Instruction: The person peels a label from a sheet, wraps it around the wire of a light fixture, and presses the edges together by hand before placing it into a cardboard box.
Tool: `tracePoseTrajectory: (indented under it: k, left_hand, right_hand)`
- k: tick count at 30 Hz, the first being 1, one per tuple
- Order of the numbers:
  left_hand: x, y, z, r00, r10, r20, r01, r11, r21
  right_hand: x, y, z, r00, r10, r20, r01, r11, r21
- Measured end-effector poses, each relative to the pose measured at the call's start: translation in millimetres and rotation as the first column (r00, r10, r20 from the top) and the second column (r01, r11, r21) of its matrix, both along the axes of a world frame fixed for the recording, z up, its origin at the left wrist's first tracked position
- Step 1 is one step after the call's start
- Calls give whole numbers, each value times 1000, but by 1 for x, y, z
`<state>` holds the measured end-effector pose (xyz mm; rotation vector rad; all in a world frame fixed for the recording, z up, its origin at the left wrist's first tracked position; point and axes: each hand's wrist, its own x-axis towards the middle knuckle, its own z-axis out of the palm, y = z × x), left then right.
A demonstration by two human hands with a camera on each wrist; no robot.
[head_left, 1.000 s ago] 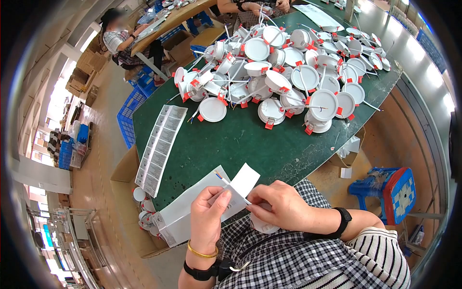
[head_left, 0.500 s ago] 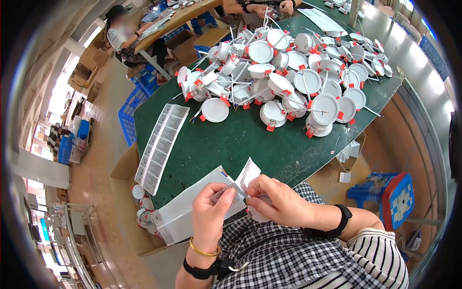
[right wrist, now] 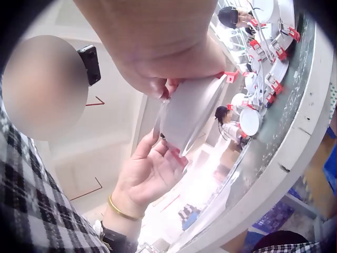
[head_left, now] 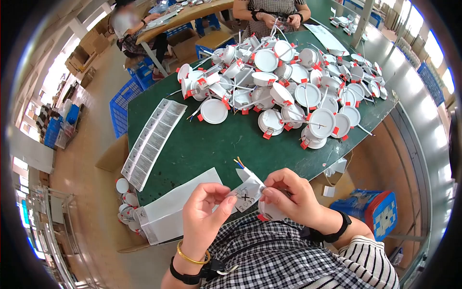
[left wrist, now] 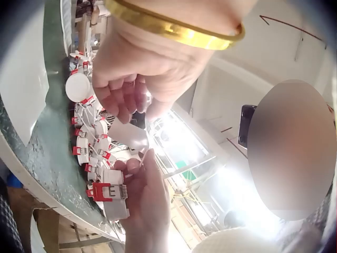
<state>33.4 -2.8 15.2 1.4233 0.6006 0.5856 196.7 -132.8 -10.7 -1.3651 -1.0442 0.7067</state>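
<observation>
A white sticky label (head_left: 249, 195) with a crossed-bin print is folded around the cable of a round downlight (head_left: 272, 212). Colored wire ends (head_left: 239, 164) stick out beyond it. My left hand (head_left: 204, 216) pinches the label's left edge between thumb and fingertips. At the label's other side, my right hand (head_left: 298, 200) pinches the cable, and the downlight hangs beneath that hand. The right wrist view shows the downlight's white body (right wrist: 187, 116) between both hands, its red clips at the rim. In the left wrist view, the label (left wrist: 129, 136) spans the space between the hands.
A large heap of white downlights (head_left: 308, 95) with red clips covers the back of the green table (head_left: 192, 154). A printed label sheet (head_left: 154, 144) and a mostly blank sheet (head_left: 180, 204) lie at the left. A carton (head_left: 113, 192) holds more downlights. Another person (head_left: 272, 14) works opposite.
The label was a raised flap beside the cable; now it is folded over, its printed face showing. My hands have moved slightly apart. The view has shifted a little.
</observation>
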Motion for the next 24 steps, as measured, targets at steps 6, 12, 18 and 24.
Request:
tracePoseTrajectory:
  k: [6, 12, 18, 24]
  left_hand:
    - [-4, 2, -1, 998, -53, 23, 56, 990, -129]
    - [-9, 7, -9, 997, -65, 53, 63, 998, 26]
    - [-4, 9, 1, 974, -132, 184, 167, 967, -191]
    - [-7, 7, 5, 981, -133, 143, 154, 976, -151]
  right_hand:
    - [2, -7, 11, 989, 65, -131, -72, 996, -46]
    - [-1, -11, 12, 994, 92, -64, -94, 995, -34]
    - [-3, -16, 16, 990, 139, -8, -139, 990, -4]
    - [-9, -21, 20, 996, 80, -44, -80, 997, -10]
